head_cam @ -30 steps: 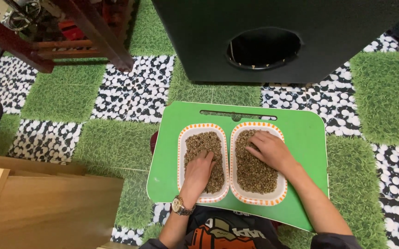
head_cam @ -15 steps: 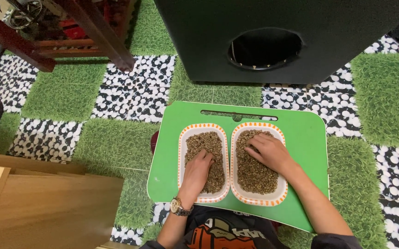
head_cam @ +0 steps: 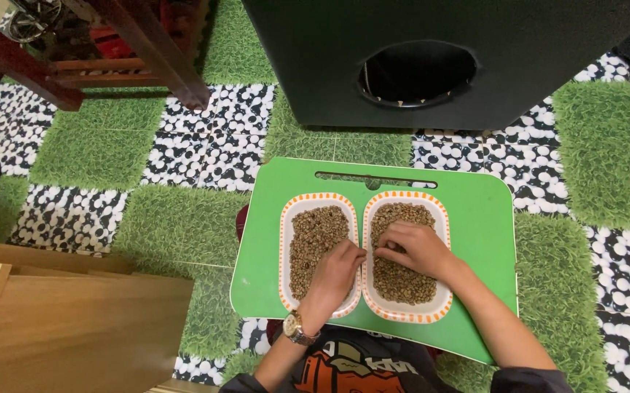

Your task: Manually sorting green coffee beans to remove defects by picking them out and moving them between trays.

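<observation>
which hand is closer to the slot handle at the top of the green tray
Right. The right hand lies in the right dish, fingers partway up it toward the slot handle. The left hand sits lower, near the bottom of the left dish.

Tray margins: bare green tray (head_cam: 475, 218) right of and above the two dishes.
Centre: left hand (head_cam: 338, 268) and right hand (head_cam: 415, 247) crowd the dishes' shared rims.
Top of frame: black box (head_cam: 431, 58) blocks beyond the tray.
Lower left: wooden board (head_cam: 75, 327) alongside.
</observation>
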